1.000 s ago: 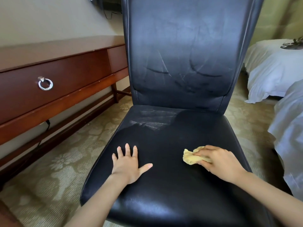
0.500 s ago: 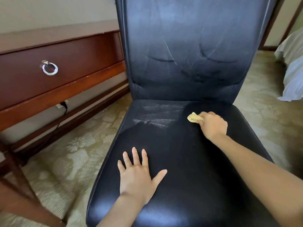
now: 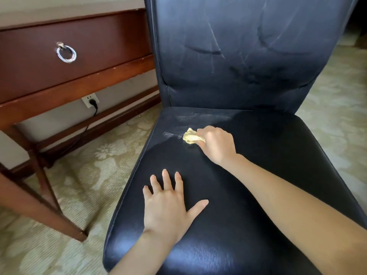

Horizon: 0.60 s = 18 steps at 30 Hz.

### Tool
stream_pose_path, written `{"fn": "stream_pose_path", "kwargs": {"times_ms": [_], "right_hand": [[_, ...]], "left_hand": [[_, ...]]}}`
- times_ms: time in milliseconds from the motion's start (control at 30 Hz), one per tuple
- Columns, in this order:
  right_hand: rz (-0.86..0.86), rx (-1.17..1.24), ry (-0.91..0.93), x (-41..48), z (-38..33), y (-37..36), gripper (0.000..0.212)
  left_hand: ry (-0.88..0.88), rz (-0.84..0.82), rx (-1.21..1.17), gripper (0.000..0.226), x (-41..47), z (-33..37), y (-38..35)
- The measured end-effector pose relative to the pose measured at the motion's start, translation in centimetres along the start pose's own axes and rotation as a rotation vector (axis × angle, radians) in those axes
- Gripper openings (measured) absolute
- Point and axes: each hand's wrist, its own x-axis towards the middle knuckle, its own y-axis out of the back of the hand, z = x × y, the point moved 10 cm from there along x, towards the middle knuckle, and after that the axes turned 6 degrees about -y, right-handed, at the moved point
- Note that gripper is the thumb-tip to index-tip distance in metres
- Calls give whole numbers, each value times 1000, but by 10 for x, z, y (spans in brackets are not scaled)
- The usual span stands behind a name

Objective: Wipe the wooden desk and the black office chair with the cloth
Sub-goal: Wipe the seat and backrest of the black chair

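The black office chair (image 3: 268,155) fills the middle of the view, with a tall creased backrest and a glossy seat. My right hand (image 3: 217,144) grips a small crumpled yellow cloth (image 3: 191,136) and presses it on the rear left part of the seat, beside a pale dusty streak. My left hand (image 3: 168,205) lies flat with spread fingers on the front left of the seat. The wooden desk (image 3: 69,80) stands to the left, its drawer showing a silver ring pull.
A desk leg (image 3: 39,211) slants across the patterned carpet at lower left. A wall socket (image 3: 90,99) with a black plug and cable sits under the desk. Carpet stretches to the right of the chair.
My right hand has slid the cloth left along the rear of the seat toward the dusty streak. The left hand has stayed flat on the seat. The view has shifted left.
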Motion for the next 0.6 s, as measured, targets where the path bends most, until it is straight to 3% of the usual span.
{"fn": "stream_pose_path", "kwargs": {"times_ms": [167, 333, 467, 600], "right_hand": [[-116, 124, 211, -46, -8, 9, 31], [-214, 193, 282, -77, 11, 19, 27], [-225, 126, 207, -74, 48, 22, 29], [-159, 124, -21, -49, 99, 25, 27]], "left_hand": [[-62, 155, 53, 98, 5, -5, 33], [-182, 286, 8, 83, 30, -26, 54], [-360, 179, -33, 86, 40, -32, 29], [-411, 150, -246, 74, 42, -34, 14]]}}
